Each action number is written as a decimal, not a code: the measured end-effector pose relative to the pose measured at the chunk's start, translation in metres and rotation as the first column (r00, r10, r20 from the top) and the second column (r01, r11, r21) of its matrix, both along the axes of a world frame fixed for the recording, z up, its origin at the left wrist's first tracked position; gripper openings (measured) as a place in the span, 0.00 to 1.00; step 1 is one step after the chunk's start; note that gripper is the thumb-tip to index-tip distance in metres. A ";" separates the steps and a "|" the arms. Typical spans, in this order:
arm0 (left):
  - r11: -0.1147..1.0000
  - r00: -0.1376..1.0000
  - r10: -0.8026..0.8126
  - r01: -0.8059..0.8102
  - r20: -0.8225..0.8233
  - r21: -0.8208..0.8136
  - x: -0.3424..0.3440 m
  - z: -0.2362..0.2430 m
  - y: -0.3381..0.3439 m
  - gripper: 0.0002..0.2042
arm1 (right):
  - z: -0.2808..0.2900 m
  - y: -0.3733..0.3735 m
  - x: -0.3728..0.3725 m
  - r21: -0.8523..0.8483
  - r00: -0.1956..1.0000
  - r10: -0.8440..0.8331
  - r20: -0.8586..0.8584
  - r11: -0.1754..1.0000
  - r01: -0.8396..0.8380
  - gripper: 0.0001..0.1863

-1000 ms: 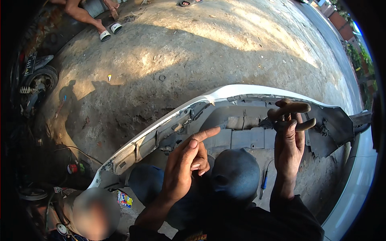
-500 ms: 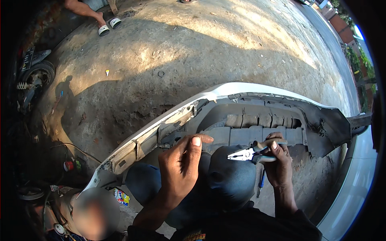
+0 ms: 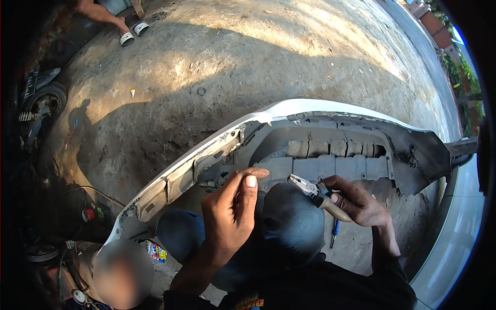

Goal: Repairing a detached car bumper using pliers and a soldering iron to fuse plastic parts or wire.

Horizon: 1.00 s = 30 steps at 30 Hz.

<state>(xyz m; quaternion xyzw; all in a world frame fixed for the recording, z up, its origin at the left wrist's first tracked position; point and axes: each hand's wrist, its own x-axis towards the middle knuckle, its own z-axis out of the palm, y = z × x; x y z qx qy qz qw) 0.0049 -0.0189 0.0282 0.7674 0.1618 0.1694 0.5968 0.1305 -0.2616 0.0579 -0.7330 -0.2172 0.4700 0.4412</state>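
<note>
My right hand (image 3: 366, 204) grips a pair of pliers (image 3: 306, 187) by the handles, their jaws pointing up and left above my knee. To the left, my left hand (image 3: 230, 214) is raised with thumb and forefinger pressed together; anything between them is too small to make out. Both hands are apart from the white car bumper (image 3: 289, 107), which lies curved around me with its dark inner side showing. A row of grey slotted plastic (image 3: 315, 168) runs along its inside. A blue screwdriver (image 3: 335, 233) lies on the ground below my right hand.
White car bodywork (image 3: 454, 232) stands close on my right. A motorcycle wheel (image 3: 47, 102) is at the far left, and another person's sandalled feet (image 3: 133, 34) at the upper left. A colourful packet (image 3: 156, 251), a red can (image 3: 89, 215) and a hose (image 3: 101, 194) lie left of the bumper.
My right hand has turned the pliers, so their jaws now point up and left instead of straight left. The left hand keeps its pinch. The whole view has shifted slightly.
</note>
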 end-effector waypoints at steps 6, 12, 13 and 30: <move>0.998 1.000 -0.024 0.023 -0.012 -0.057 -0.004 -0.008 -0.005 0.07 | -0.012 0.007 0.004 0.196 0.969 0.106 0.225 0.969 -0.152 0.39; 0.992 0.997 -0.037 0.044 0.066 -0.118 -0.004 -0.006 -0.010 0.06 | -0.001 0.024 0.007 0.249 0.981 0.058 0.186 0.963 -0.104 0.24; 0.985 0.994 -0.023 0.041 0.109 -0.168 -0.003 -0.005 -0.012 0.06 | -0.001 0.026 0.004 0.359 0.999 0.010 0.040 0.933 -0.024 0.19; 0.969 0.918 0.222 -0.246 0.329 0.033 -0.014 0.005 0.013 0.05 | 0.029 0.132 -0.023 0.244 0.990 0.104 -0.096 0.967 -0.078 0.29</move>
